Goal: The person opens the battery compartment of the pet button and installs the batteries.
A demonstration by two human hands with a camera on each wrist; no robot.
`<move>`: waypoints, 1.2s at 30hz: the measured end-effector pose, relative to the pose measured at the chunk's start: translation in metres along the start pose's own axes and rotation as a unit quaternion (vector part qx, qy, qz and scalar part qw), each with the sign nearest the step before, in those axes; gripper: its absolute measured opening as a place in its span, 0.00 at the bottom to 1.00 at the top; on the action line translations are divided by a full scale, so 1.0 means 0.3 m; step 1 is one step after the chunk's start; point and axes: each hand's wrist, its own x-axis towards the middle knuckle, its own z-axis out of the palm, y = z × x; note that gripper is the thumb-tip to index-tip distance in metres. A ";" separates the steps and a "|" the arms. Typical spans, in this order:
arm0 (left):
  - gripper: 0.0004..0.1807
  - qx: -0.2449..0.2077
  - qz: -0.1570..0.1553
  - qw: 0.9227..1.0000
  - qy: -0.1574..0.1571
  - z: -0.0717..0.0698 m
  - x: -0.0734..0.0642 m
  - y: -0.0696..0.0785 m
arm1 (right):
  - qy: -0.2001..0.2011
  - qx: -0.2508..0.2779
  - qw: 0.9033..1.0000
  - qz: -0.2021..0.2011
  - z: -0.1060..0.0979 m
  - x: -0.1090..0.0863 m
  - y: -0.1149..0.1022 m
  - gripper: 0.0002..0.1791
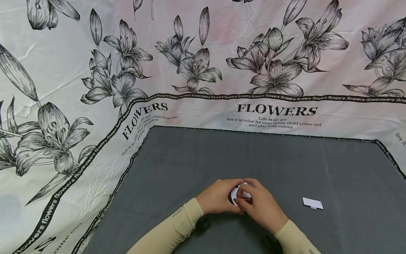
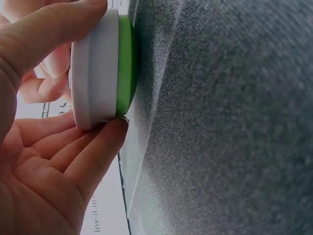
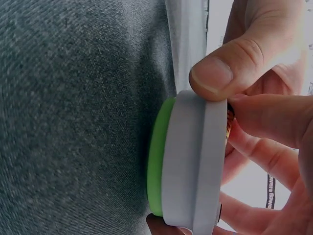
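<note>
Over the grey cloth, my left hand (image 1: 219, 196) grips a round white device with a green face (image 2: 102, 73) by its rim. Thumb and fingers lie on opposite sides of it, and the green face is turned down close to the cloth. My right hand (image 1: 262, 203) reaches over the back of the device, its fingers bent together there. They pinch a small battery (image 1: 248, 200) with a copper-coloured and dark wrap, at the white back. In the right wrist view only a sliver of the battery (image 3: 229, 122) shows; fingers hide the rest.
A small white cover plate with a tab (image 1: 312, 203) lies on the grey cloth (image 1: 269, 158) to the right of my hands. Behind and to the left runs the white border (image 1: 203, 111), printed with flowers and lettering.
</note>
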 end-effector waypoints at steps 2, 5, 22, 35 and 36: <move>0.46 -0.003 0.003 1.000 0.001 0.002 0.001 0.000 | -0.003 -0.002 1.000 0.005 -0.003 0.000 -0.001 0.11; 0.44 -0.009 0.002 1.000 0.000 0.004 0.002 0.000 | -0.002 -0.005 1.000 0.005 -0.008 -0.001 -0.001 0.12; 0.45 -0.005 -0.008 1.000 -0.008 0.000 0.011 -0.001 | 0.007 -0.018 1.000 0.001 -0.040 -0.002 0.025 0.10; 0.53 0.022 -0.021 1.000 -0.001 0.014 0.005 0.014 | 0.068 -0.084 0.994 -0.003 -0.167 -0.089 0.151 0.08; 0.53 0.022 -0.023 0.999 0.000 0.014 0.000 0.012 | 0.073 -0.090 0.993 0.000 -0.178 -0.098 0.170 0.09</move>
